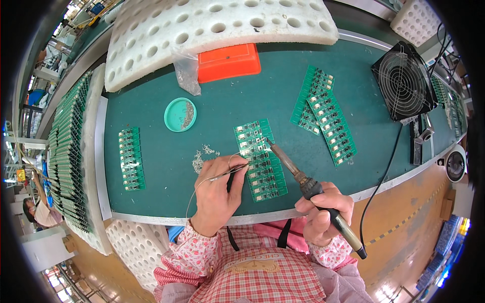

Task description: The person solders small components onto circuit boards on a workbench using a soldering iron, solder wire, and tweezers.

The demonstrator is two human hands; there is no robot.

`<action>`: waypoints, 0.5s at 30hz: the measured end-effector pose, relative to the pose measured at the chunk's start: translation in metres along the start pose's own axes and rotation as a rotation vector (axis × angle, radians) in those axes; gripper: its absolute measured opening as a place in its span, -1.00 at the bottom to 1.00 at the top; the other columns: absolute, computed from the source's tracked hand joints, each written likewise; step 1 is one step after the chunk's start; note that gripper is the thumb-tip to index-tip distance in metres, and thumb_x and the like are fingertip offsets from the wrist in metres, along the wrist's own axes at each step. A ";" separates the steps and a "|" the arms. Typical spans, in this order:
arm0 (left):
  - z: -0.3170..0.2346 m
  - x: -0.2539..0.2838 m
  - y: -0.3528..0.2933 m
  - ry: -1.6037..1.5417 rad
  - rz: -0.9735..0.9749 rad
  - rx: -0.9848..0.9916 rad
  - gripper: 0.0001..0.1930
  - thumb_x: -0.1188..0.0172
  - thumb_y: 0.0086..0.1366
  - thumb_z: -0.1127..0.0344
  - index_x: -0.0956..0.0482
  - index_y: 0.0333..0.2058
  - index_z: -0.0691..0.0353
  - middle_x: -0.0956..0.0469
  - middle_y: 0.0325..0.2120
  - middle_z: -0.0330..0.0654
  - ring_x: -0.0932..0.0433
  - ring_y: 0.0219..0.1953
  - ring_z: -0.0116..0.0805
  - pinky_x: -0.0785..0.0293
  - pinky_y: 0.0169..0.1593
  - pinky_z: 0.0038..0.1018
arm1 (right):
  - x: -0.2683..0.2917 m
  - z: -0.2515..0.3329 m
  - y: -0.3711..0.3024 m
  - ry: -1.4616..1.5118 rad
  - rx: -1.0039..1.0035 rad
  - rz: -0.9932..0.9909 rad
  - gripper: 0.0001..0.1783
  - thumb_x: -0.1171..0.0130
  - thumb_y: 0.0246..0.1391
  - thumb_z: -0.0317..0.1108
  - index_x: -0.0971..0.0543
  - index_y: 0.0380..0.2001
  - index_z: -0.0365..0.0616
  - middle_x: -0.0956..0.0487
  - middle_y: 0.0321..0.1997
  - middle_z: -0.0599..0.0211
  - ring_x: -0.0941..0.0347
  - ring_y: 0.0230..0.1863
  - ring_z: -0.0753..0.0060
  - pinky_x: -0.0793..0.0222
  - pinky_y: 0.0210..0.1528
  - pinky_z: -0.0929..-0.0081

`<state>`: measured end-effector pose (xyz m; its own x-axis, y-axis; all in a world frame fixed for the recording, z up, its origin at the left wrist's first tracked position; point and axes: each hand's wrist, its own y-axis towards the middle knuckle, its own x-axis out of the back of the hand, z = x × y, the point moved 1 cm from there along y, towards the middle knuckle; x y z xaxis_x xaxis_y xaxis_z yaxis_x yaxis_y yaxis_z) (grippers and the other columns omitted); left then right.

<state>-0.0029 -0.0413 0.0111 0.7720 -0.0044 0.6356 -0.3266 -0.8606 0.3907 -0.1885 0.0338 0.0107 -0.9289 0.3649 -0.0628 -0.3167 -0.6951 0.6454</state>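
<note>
left hand (217, 189) grips tweezers (233, 170) and wire (190, 200), right hand (327, 212) grips the soldering iron (298, 175); steady, brief tip (269, 142) contact should suit the circuit board (265, 177) at frame centre.

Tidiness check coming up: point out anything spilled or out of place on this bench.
Small silvery parts lie scattered on the bench beside the left hand, outside the teal dish holding similar bits; possibly spilled, perhaps laid out deliberately.
</note>
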 end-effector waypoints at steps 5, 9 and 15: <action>-0.001 0.001 0.000 0.009 0.000 0.017 -0.88 -0.28 0.18 0.58 -0.60 -0.29 0.32 -0.65 -0.29 -0.12 -0.60 -0.25 -0.14 -0.48 -0.14 -0.36 | 0.002 -0.001 0.000 -0.014 -0.015 0.018 -0.80 -0.16 0.21 -0.36 -0.54 -0.17 -0.27 -0.63 -0.53 0.29 -0.49 -0.59 0.41 -0.42 -0.47 0.41; -0.001 0.000 0.000 0.003 0.002 0.028 -0.88 -0.28 0.18 0.58 -0.60 -0.29 0.31 -0.65 -0.29 -0.13 -0.60 -0.25 -0.14 -0.48 -0.13 -0.36 | 0.003 -0.001 -0.001 -0.022 -0.025 0.038 -0.79 -0.17 0.20 -0.36 -0.53 -0.17 -0.27 -0.63 -0.54 0.29 -0.50 -0.59 0.40 -0.43 -0.46 0.40; -0.001 0.000 0.000 0.008 0.001 0.012 -0.88 -0.29 0.18 0.58 -0.60 -0.29 0.32 -0.65 -0.28 -0.13 -0.60 -0.24 -0.14 -0.48 -0.13 -0.36 | 0.002 0.000 0.001 -0.013 -0.033 0.032 -0.80 -0.17 0.20 -0.36 -0.54 -0.19 -0.27 -0.62 -0.54 0.27 -0.51 -0.59 0.39 -0.44 -0.47 0.40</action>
<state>-0.0033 -0.0408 0.0123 0.7674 -0.0013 0.6411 -0.3207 -0.8667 0.3821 -0.1903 0.0338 0.0112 -0.9362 0.3501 -0.0321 -0.2930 -0.7263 0.6218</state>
